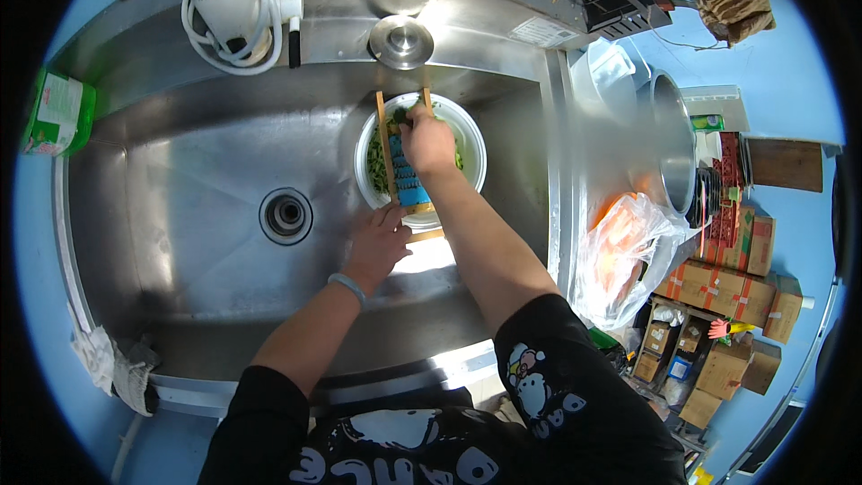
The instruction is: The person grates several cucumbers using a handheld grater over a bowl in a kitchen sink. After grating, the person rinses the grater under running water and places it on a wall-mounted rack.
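Note:
A wood-framed grater (pixel 407 178) with a blue toothed plate lies across a white bowl (pixel 480 148) in the steel sink. Shredded green vegetable (pixel 377 165) fills part of the bowl. My left hand (pixel 377 249) holds the grater's near end, its fingers over the left rail. Over the grater's far half, my right hand (pixel 429 141) grips a dark green vegetable piece (pixel 402 115), perhaps a cucumber. My right hand hides most of this piece and part of the blue plate.
The sink drain (pixel 286 215) is left of the bowl. A round metal lid (pixel 401 42) sits on the back ledge, right of a white corded appliance (pixel 222 7). A plastic bag with orange contents (pixel 619 249) and a large metal basin (pixel 673 141) stand on the right.

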A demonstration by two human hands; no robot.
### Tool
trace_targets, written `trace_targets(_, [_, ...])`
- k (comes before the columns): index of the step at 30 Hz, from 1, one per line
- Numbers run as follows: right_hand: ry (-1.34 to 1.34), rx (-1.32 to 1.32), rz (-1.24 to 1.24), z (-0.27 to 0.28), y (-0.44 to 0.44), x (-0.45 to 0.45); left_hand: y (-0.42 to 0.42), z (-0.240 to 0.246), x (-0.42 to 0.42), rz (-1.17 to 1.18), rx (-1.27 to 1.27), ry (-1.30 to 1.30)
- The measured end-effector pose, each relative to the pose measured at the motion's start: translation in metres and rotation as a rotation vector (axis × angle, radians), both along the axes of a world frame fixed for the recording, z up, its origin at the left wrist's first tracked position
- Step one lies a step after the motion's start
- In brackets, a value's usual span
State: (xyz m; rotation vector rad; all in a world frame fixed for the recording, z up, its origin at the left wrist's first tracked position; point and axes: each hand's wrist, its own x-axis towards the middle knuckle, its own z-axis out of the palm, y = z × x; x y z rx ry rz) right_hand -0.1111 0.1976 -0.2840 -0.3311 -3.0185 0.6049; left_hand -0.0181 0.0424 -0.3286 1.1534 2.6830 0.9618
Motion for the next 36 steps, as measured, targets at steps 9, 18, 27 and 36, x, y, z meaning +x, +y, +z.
trace_targets(9, [-0.151,0.011,0.023,0.002,-0.008,0.053,-0.001,-0.001,-0.001,-0.015,0.029,-0.106])
trace_targets(18, [-0.109,-0.056,-0.003,0.013,0.0,0.072,-0.004,0.002,-0.004,-0.023,0.085,-0.073])
trace_targets(27, [0.051,-0.07,-0.089,-0.018,0.011,-0.004,-0.002,-0.002,0.0,-0.021,0.002,-0.024])
trace_targets(36, [-0.061,-0.145,-0.083,-0.026,0.022,0.041,-0.002,0.006,-0.001,-0.018,0.06,-0.109])
